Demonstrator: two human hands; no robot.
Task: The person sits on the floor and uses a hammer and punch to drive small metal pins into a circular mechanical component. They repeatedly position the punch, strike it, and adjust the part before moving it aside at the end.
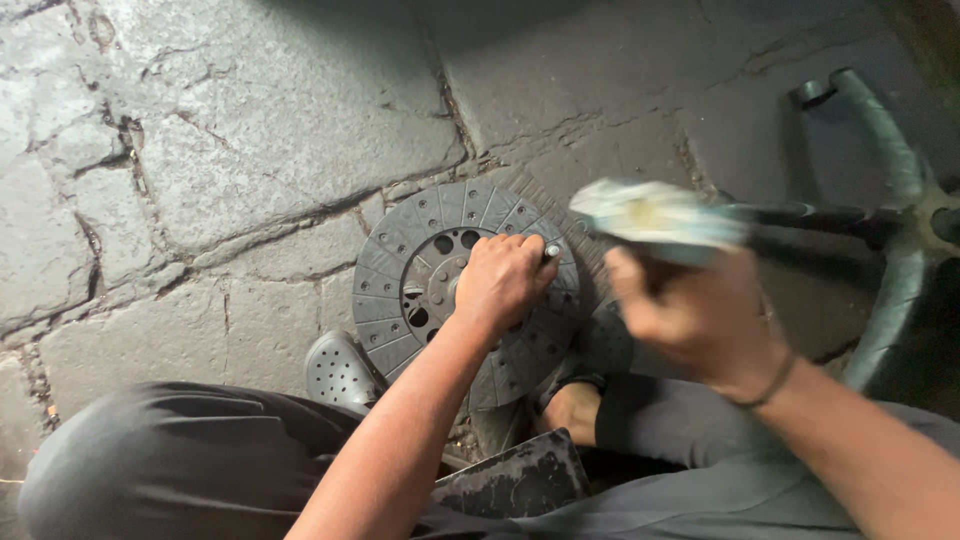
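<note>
The left hand [505,283] grips a punch [551,251] upright on the clutch disc [400,270], while the right hand [700,320], just right of it, clutches a blurred hammer [655,215].

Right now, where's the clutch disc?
In the head view the clutch disc lies centre frame on the stone floor, under the left hand, just ahead of the grey clog.

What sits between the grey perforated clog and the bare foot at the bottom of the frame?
In the head view, the lower edge of the round grey clutch disc lies between the clog and the foot.
</note>
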